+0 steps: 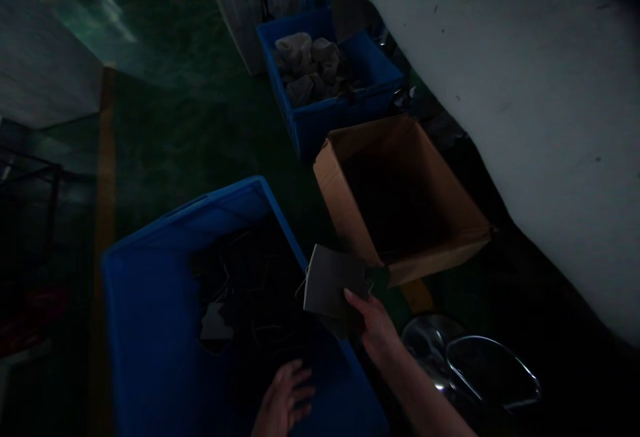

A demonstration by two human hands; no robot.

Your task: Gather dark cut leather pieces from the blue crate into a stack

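My right hand (373, 320) grips a flat grey piece (333, 283), roughly square, with thin light strings or wires at its edges. Its thumb lies on top of the piece, above the right rim of a large blue bin (120, 317). My left hand (287, 397) hovers over the near part of that bin, fingers spread and holding nothing. Inside the bin lie dark flat pieces with thin light lines, and one paler grey piece (216, 322). Poor light hides most of the bin's contents.
An open cardboard box (350, 207) stands right of the bin, its bottom in shadow. Beyond it, a blue crate (295, 127) holds crumpled pale cloth-like items (305, 67). A shiny metal stool-like object (433, 340) is at lower right. A pale surface (525, 90) slants along the right.
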